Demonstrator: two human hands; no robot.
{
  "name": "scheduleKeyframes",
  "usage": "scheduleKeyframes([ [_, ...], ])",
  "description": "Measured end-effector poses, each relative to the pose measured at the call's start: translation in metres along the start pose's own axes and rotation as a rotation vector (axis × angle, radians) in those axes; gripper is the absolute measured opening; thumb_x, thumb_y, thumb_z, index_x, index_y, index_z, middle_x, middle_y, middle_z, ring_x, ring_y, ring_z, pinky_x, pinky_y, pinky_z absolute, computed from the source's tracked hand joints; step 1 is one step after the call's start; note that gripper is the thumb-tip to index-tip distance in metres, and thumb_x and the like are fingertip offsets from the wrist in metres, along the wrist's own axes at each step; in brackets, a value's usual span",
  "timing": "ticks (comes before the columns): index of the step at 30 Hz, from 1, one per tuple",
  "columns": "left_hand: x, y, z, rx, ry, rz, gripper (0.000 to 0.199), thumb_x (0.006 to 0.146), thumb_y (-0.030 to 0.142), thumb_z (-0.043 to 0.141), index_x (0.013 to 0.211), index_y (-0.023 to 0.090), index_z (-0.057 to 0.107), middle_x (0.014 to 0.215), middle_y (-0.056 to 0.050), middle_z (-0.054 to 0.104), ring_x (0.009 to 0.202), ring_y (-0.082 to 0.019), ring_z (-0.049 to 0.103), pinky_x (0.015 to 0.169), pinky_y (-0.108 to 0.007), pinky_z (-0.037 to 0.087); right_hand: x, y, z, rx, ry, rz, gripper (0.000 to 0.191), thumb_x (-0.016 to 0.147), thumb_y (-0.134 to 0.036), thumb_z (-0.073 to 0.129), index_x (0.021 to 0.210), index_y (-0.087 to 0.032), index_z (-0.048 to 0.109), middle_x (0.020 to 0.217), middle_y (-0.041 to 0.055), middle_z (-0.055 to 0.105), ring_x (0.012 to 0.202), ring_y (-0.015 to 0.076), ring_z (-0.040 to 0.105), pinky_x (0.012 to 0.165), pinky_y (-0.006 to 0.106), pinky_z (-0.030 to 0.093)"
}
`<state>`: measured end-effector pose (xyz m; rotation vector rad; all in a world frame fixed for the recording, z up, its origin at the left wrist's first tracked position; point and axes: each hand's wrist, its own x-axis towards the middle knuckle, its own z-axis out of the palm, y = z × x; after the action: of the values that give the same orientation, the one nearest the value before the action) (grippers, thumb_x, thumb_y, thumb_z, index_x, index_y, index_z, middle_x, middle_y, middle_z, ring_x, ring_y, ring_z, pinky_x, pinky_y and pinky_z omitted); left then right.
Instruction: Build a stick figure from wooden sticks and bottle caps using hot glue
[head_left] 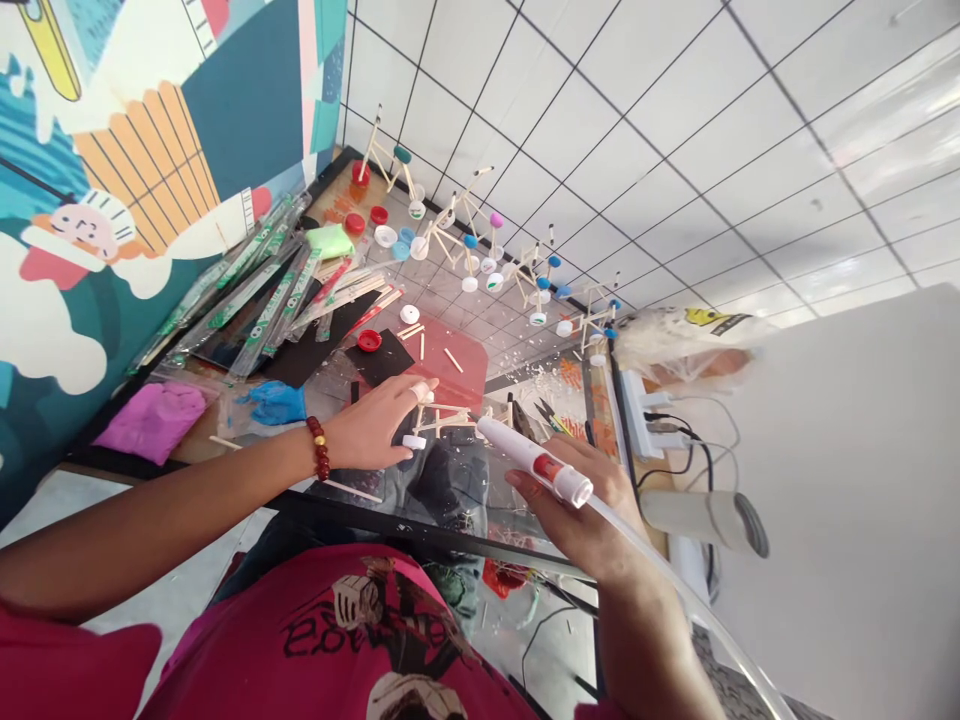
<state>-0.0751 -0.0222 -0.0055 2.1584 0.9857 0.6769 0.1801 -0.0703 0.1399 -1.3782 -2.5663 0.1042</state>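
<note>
My right hand is closed around a white hot glue gun, whose nozzle points left at a small wooden stick frame. A long clear glue stick trails from the gun's rear. My left hand, with a beaded bracelet on the wrist, grips the frame from its left side. A white bottle cap shows near my left thumb, at the frame's end. The nozzle tip is at or very close to the frame's right end; whether they touch I cannot tell. A grey cloth lies beneath.
Several stick-and-cap models line the back by the tiled wall. Wrapped sticks, a purple clay pack and blue clay lie left. Scissors, a power strip and cables are right. A red cap sits mid-table.
</note>
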Motion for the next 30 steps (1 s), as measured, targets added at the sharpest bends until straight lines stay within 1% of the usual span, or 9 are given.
scheduleKeyframes([
  [5, 0.000, -0.001, 0.000, -0.005, 0.003, 0.002, 0.087, 0.074, 0.015, 0.073, 0.152, 0.011, 0.034, 0.155, -0.021, 0.041, 0.149, -0.034, 0.036, 0.124, -0.051, 0.035, -0.004, -0.003, -0.003, -0.051, 0.022, 0.011, 0.032, 0.094, -0.032, 0.059, 0.067, -0.022, 0.045, 0.063, -0.0006, 0.052, 0.055, 0.0127, 0.048, 0.052, 0.025, 0.036],
  [9, -0.001, -0.001, 0.000, -0.006, 0.005, 0.006, 0.087, 0.074, 0.015, 0.073, 0.152, 0.011, 0.034, 0.155, -0.021, 0.042, 0.149, -0.034, 0.036, 0.124, -0.051, 0.035, -0.007, -0.004, -0.004, 0.000, 0.013, 0.065, 0.027, 0.094, -0.031, 0.060, 0.071, -0.021, 0.053, 0.068, 0.0008, 0.057, 0.059, 0.0136, 0.053, 0.055, 0.025, 0.040],
  [11, -0.001, -0.002, 0.001, -0.007, 0.007, 0.013, 0.087, 0.074, 0.015, 0.073, 0.152, 0.012, 0.033, 0.155, -0.020, 0.042, 0.148, -0.034, 0.037, 0.124, -0.051, 0.035, -0.009, -0.004, -0.006, 0.059, 0.001, 0.092, 0.020, 0.094, -0.029, 0.061, 0.077, -0.020, 0.058, 0.073, 0.0020, 0.062, 0.065, 0.0146, 0.058, 0.058, 0.026, 0.043],
  [14, -0.001, -0.002, 0.001, 0.002, 0.007, 0.017, 0.087, 0.075, 0.015, 0.073, 0.152, 0.012, 0.033, 0.155, -0.020, 0.042, 0.148, -0.034, 0.037, 0.123, -0.052, 0.036, -0.012, -0.006, -0.011, 0.133, 0.010, 0.098, 0.007, 0.094, -0.027, 0.063, 0.092, -0.020, 0.064, 0.086, 0.0048, 0.068, 0.078, 0.0171, 0.065, 0.066, 0.027, 0.049],
  [16, -0.001, -0.002, 0.001, 0.008, 0.005, 0.015, 0.087, 0.075, 0.016, 0.073, 0.152, 0.012, 0.032, 0.155, -0.021, 0.041, 0.148, -0.034, 0.037, 0.123, -0.052, 0.036, -0.013, -0.008, -0.012, 0.156, 0.021, 0.094, 0.007, 0.094, -0.025, 0.063, 0.099, -0.020, 0.064, 0.093, 0.0059, 0.069, 0.084, 0.0181, 0.067, 0.070, 0.027, 0.051],
  [19, -0.002, -0.003, 0.002, 0.000, 0.011, 0.021, 0.087, 0.075, 0.016, 0.074, 0.152, 0.013, 0.033, 0.155, -0.021, 0.042, 0.148, -0.034, 0.037, 0.123, -0.052, 0.036, -0.015, -0.011, -0.012, 0.150, 0.007, 0.087, 0.004, 0.095, -0.025, 0.061, 0.093, -0.021, 0.062, 0.086, 0.0041, 0.067, 0.077, 0.0163, 0.065, 0.066, 0.026, 0.050],
  [21, -0.002, -0.003, 0.002, -0.011, 0.025, 0.028, 0.088, 0.075, 0.015, 0.074, 0.152, 0.015, 0.033, 0.154, -0.019, 0.043, 0.148, -0.034, 0.038, 0.123, -0.052, 0.037, -0.017, -0.013, -0.010, 0.127, 0.009, 0.089, 0.009, 0.095, -0.026, 0.061, 0.087, -0.021, 0.060, 0.081, 0.0031, 0.065, 0.071, 0.0155, 0.063, 0.061, 0.026, 0.048],
  [25, -0.002, -0.003, 0.002, -0.011, 0.022, 0.022, 0.088, 0.075, 0.015, 0.074, 0.153, 0.014, 0.033, 0.154, -0.020, 0.043, 0.148, -0.034, 0.038, 0.122, -0.052, 0.038, -0.024, -0.017, -0.004, 0.133, 0.046, 0.111, 0.010, 0.095, -0.027, 0.060, 0.088, -0.021, 0.058, 0.082, 0.0041, 0.065, 0.075, 0.0179, 0.063, 0.062, 0.028, 0.048],
  [30, -0.002, -0.002, 0.001, -0.004, 0.032, 0.028, 0.086, 0.075, 0.015, 0.075, 0.151, 0.014, 0.035, 0.153, -0.020, 0.044, 0.146, -0.034, 0.040, 0.122, -0.052, 0.038, -0.030, -0.014, 0.002, 0.130, 0.070, 0.118, 0.020, 0.094, -0.028, 0.060, 0.079, -0.023, 0.050, 0.070, 0.0001, 0.055, 0.064, 0.0162, 0.054, 0.054, 0.027, 0.039],
])
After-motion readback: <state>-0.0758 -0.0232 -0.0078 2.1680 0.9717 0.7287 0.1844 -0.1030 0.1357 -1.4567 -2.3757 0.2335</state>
